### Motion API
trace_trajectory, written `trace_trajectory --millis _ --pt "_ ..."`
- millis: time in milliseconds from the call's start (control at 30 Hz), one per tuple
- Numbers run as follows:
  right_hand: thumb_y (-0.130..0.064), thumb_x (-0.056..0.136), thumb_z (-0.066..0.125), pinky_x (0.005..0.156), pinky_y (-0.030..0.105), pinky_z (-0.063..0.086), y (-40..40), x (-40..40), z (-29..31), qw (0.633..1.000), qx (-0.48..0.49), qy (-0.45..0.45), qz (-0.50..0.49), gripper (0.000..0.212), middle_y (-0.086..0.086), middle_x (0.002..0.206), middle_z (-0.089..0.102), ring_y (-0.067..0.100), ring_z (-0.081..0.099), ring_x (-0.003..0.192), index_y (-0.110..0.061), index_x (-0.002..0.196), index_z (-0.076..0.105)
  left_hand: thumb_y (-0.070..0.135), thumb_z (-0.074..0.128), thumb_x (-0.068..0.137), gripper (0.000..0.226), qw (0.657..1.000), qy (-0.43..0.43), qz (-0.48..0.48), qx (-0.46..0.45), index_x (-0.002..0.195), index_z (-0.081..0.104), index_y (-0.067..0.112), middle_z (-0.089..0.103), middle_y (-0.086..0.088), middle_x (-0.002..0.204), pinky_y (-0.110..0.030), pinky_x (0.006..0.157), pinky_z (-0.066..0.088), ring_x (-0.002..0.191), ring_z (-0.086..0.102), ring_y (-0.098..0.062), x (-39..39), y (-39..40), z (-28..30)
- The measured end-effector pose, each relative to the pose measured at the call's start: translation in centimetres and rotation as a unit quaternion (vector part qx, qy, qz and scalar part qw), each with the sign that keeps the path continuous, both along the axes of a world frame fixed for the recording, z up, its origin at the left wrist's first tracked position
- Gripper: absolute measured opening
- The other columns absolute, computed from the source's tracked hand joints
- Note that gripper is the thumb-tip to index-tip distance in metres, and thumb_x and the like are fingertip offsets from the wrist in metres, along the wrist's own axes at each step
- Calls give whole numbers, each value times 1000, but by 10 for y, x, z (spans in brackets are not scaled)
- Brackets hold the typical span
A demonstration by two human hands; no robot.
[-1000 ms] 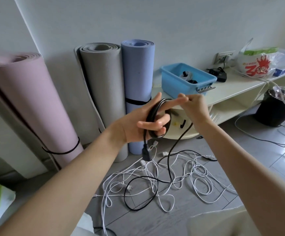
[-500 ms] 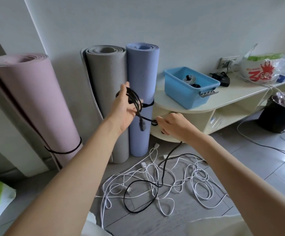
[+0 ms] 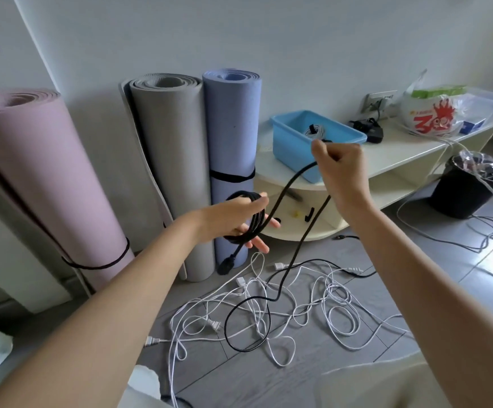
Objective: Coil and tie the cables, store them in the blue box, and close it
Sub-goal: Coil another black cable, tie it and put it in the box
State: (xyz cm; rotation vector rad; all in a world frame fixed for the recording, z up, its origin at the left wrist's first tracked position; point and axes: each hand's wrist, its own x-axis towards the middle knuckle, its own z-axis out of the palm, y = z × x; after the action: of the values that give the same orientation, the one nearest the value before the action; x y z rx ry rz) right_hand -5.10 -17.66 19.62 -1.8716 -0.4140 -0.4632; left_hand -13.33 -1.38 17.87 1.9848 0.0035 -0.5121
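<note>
Grey floor [image 3: 415, 290] littered with white cables [image 3: 339, 316]. Left hand [image 3: 239, 219], fingers straight, carries the black cable [image 3: 295, 254] coil as a former; right hand [image 3: 342, 169] grips the free run, raised before the blue box [image 3: 286, 142] (open, lid unseen), tensioning another loop

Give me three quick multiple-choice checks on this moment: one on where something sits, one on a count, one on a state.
1. Where is the blue box?
A. on the floor
B. on the cream shelf top
C. on a rolled mat

2. How many rolled mats stand against the wall?
A. two
B. three
C. four

3. What state is the black cable in?
A. partly coiled
B. fully tied
C. in the box

Answers:
1 B, it sits on the shelf top by the wall.
2 B, pink, grey and blue-violet.
3 A, loops hang on the left hand; the right hand grips the loose run, which trails to the floor.
</note>
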Motion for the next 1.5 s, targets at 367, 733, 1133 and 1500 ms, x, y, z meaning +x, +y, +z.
trace_trajectory --millis 367,733,1133,1500 --pt "-11 86 53 51 24 29 -9 9 -29 994 9 108 0 45 0 45 38 11 33 45 -16 44 39 47 16 93 51 932 55 -164 -319 120 53 26 70 8 87 -14 40 19 34 37 0 -3 -31 17" --pt "-28 93 51 38 19 27 16 -5 -50 949 -208 221 88 51 -5 34 38 11 33 34 -8 47 46 43 19 101 58 841 -14 143 -522 138 38 3 71 -4 97 -9 37 36 49 57 -7 16 -21 20" --pt "-30 88 58 47 20 30 9 -12 -13 947 -236 178 124 44 -4 43 41 5 29 34 -15 47 48 42 29 100 32 901 -105 369 -202 116 45 18 50 10 81 -30 79 48 70 67 -20 29 21 -24" --pt "-20 88 58 45 19 22 -1 5 -4 992 -62 103 34 36 3 50 29 9 23 43 -8 56 47 62 14 92 47 994 5 31 -102 109 52 39 62 -9 126 -21 66 47 81 69 -27 -2 -17 -9"
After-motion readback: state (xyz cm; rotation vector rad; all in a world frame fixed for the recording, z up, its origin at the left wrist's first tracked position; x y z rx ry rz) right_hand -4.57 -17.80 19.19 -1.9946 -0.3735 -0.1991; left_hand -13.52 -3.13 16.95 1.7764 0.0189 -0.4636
